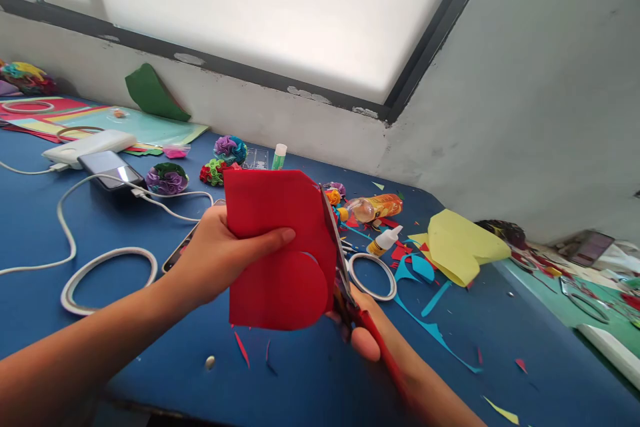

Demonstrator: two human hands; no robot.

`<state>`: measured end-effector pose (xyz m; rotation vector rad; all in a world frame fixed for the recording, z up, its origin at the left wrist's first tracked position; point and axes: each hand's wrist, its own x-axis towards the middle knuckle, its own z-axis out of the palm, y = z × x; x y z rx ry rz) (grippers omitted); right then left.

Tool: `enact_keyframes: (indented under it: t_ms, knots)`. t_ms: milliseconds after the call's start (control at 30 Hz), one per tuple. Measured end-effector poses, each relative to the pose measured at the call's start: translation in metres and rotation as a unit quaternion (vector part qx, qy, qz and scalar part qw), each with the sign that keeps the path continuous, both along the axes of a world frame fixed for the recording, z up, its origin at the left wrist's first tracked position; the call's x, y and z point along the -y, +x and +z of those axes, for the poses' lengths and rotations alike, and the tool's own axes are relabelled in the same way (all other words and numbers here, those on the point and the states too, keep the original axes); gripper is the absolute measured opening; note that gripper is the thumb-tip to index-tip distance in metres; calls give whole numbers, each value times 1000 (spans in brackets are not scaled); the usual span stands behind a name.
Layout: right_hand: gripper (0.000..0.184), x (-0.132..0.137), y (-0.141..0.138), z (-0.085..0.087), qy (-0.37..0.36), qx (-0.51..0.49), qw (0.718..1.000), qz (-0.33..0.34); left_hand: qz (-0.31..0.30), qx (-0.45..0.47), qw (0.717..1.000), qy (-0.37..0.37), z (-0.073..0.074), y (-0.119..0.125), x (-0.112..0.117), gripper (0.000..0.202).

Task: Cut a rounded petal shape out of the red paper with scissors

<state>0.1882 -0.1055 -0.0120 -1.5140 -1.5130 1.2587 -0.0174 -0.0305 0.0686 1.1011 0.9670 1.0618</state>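
Head view: a person's left hand [220,257] held a red sheet [273,240] upright above the near edge of the blue worktop [300,380], its fingers [273,238] pinched shut on the sheet's left side, thumb across the front. The right hand [363,327], fingers wrapped in the handles, set scissors [336,247] against the sheet's right edge, blades almost closed. A rounded outline showed in the sheet's lower half. A clean curve likely called for short snips while the left hand turned the sheet. A tape ring [373,275] and yellow paper [460,247] lay toward the right edge.
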Motion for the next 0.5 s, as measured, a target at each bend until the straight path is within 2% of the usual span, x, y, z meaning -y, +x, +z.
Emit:
enact_keyframes:
  t_ms: [233, 367, 500]
  knots:
    - [28, -1, -4, 2, 29, -14, 999, 18, 11, -12, 1000, 19, -1, 1, 2, 31]
    - [45, 1, -13, 13, 51, -25, 998, 10, 24, 21, 999, 5, -5, 4, 4, 28]
    - [55, 4, -23, 23, 64, -26, 998, -8, -11, 50, 999, -4, -11, 3, 5, 26]
